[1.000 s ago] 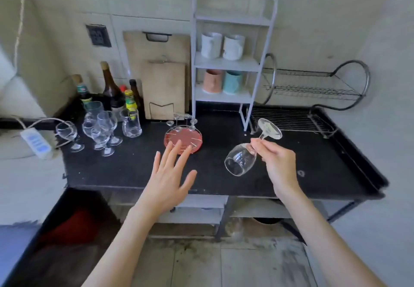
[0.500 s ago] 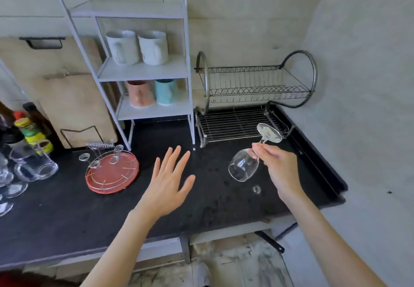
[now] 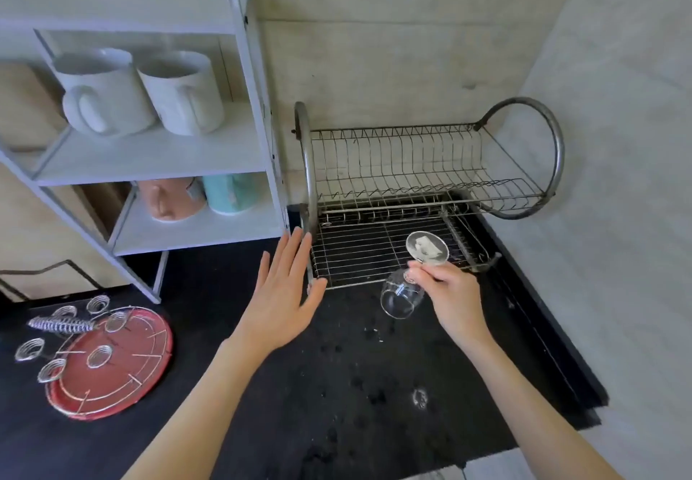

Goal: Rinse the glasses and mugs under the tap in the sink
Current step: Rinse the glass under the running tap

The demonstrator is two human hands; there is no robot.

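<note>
While the left hand [image 3: 279, 298] hovers flat with fingers spread over the bench [image 3: 337, 386], the right hand [image 3: 451, 298] pinches the stem of a glass [image 3: 402, 296], tilted bowl-down, just before the rack [image 3: 378, 251].

A clear stemmed wine glass [image 3: 402, 294] hangs tilted — foot up toward one o'clock, bowl mouth down toward seven — over the wet black counter [image 3: 337, 386], before the dish rack [image 3: 374, 251].
</note>
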